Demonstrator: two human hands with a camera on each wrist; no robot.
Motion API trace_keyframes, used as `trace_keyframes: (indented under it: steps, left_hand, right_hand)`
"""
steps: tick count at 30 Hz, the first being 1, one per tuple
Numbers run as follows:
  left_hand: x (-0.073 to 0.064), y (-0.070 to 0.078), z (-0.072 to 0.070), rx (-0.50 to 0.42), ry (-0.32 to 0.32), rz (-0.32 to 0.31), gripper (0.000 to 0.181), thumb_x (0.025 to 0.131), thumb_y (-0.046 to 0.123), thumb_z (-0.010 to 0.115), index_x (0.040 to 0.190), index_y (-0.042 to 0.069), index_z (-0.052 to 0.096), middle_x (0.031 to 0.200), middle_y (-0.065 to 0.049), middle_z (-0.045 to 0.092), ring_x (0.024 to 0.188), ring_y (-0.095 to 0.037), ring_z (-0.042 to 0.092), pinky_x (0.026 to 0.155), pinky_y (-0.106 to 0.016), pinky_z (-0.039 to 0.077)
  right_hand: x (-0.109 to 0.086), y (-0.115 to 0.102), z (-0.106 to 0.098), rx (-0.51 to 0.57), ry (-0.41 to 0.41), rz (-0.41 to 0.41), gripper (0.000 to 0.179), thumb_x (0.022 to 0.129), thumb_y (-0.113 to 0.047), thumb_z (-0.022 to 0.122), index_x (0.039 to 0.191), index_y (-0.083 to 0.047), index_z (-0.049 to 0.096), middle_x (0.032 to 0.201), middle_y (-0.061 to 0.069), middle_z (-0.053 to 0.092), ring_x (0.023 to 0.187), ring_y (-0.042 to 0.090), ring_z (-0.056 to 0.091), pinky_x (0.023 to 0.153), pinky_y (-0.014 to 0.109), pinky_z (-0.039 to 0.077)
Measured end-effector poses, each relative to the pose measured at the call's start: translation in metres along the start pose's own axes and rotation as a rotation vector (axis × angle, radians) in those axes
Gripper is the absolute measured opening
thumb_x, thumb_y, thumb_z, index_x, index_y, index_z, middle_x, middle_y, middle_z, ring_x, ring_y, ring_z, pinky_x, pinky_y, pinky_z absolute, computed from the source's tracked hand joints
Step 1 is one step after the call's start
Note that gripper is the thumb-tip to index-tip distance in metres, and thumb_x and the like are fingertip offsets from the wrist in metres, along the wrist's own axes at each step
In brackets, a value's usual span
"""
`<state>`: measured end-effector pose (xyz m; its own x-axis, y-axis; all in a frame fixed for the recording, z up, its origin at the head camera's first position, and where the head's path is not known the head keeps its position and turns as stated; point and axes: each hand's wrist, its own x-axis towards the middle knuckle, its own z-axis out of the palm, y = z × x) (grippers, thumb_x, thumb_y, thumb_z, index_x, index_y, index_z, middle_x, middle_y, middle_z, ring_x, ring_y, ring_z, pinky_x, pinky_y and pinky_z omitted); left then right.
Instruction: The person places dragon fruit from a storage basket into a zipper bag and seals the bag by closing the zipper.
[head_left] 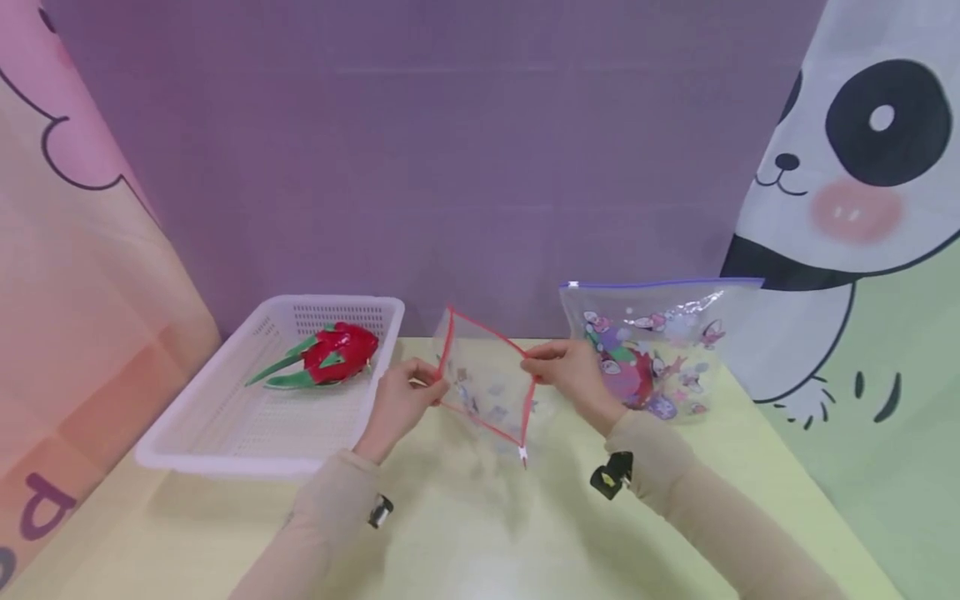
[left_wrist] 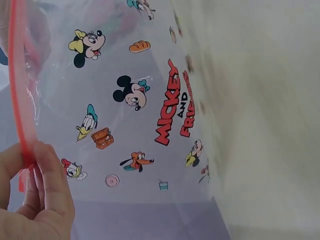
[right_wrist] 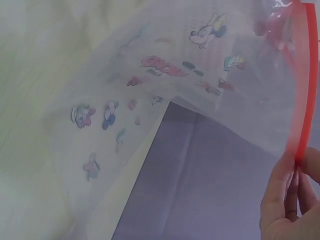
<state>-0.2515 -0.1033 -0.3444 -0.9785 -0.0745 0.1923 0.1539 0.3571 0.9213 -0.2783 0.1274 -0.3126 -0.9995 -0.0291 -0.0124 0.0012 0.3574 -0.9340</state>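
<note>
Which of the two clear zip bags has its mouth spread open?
The red-edged bag, its rim pinched by the left hand and the right hand, gapes wide. The blue-edged bag, farther right, shows a straight top edge.

With our left hand (left_wrist: 47,200) we pinch the red strip (left_wrist: 17,85) along one edge of a clear bag (left_wrist: 110,160). Near the bag's opposite edge we read the lettering (left_wrist: 171,107) "MICKEY AND FRIENDS"; between it and the strip we see cartoon heads (left_wrist: 92,45), a printed loaf (left_wrist: 139,46) and a brown basket (left_wrist: 102,138). Past that opposite edge we see pale worktop (left_wrist: 270,125).
</note>
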Motion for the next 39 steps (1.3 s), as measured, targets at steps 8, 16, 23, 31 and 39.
trace_keyframes:
  steps: [8, 16, 23, 31, 39]
  left_hand:
    - [-0.006, -0.008, 0.006, -0.01, -0.064, -0.034, 0.009, 0.079, 0.006, 0.068, 0.082, 0.001, 0.061, 0.076, -0.009, 0.064, 0.059, -0.01, 0.06, 0.056, -0.023, 0.047]
    - [-0.012, -0.012, 0.014, -0.091, -0.129, -0.091, 0.009, 0.079, 0.003, 0.066, 0.084, -0.002, 0.061, 0.077, -0.009, 0.062, 0.061, -0.01, 0.06, 0.062, -0.027, 0.055]
    - [-0.016, -0.011, 0.019, -0.07, -0.168, -0.119, 0.012, 0.082, 0.008, 0.065, 0.088, -0.001, 0.061, 0.08, -0.009, 0.063, 0.06, -0.01, 0.061, 0.063, -0.028, 0.055]
    - [-0.023, -0.011, 0.018, -0.038, -0.223, -0.14, 0.017, 0.085, 0.013, 0.063, 0.095, -0.001, 0.061, 0.084, -0.01, 0.063, 0.065, -0.013, 0.062, 0.066, -0.028, 0.055]
    - [-0.03, -0.013, 0.015, -0.035, -0.248, -0.127, 0.018, 0.085, 0.012, 0.062, 0.096, -0.002, 0.06, 0.087, -0.011, 0.064, 0.069, -0.019, 0.064, 0.067, -0.03, 0.055]
  right_hand:
    - [-0.001, 0.008, 0.004, -0.219, 0.041, -0.127, 0.017, 0.076, -0.011, 0.072, 0.091, -0.001, 0.072, 0.082, 0.014, 0.071, 0.06, 0.01, 0.063, 0.057, 0.027, 0.053]
    - [-0.003, 0.009, 0.008, -0.19, 0.092, -0.145, 0.015, 0.08, -0.02, 0.07, 0.089, -0.007, 0.073, 0.08, 0.01, 0.07, 0.061, 0.007, 0.058, 0.058, 0.022, 0.048]
    - [-0.006, 0.008, 0.009, -0.205, 0.054, -0.133, 0.014, 0.081, -0.02, 0.069, 0.089, -0.009, 0.072, 0.083, 0.008, 0.071, 0.064, 0.01, 0.059, 0.059, 0.023, 0.049]
    - [-0.01, 0.007, 0.008, -0.326, -0.002, -0.19, 0.011, 0.082, -0.019, 0.067, 0.087, -0.011, 0.071, 0.081, 0.006, 0.07, 0.064, 0.011, 0.057, 0.055, 0.024, 0.048]
    - [-0.012, 0.007, 0.008, -0.374, 0.017, -0.226, 0.011, 0.081, -0.019, 0.069, 0.088, -0.011, 0.072, 0.084, 0.004, 0.071, 0.07, 0.012, 0.061, 0.063, 0.025, 0.05]
